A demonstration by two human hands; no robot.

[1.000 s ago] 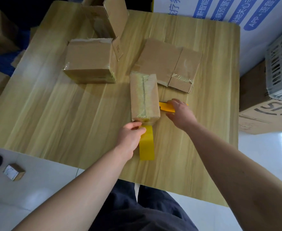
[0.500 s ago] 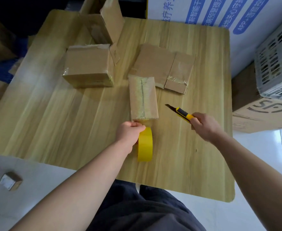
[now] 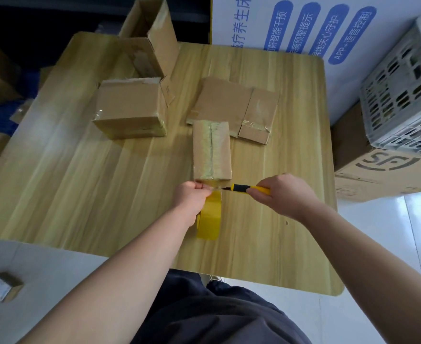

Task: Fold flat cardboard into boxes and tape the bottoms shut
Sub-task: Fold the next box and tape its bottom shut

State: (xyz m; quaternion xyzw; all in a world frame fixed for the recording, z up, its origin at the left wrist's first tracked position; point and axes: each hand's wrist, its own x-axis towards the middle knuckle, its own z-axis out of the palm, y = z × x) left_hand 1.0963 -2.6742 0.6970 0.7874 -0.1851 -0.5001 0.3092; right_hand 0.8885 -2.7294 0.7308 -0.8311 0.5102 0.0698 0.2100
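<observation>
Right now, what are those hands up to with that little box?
Left hand on tape roll. Right hand holds knife at the tape by small box. Nothing in the way.

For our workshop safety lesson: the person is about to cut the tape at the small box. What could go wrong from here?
1. The utility knife in the right hand points its blade toward the left hand, close by; a slip might nick the fingers.
2. The tape roll stands on edge; once cut free, it might roll.

bright even daylight, soft glare on table, wide-angle bending at edges, slight blur
</observation>
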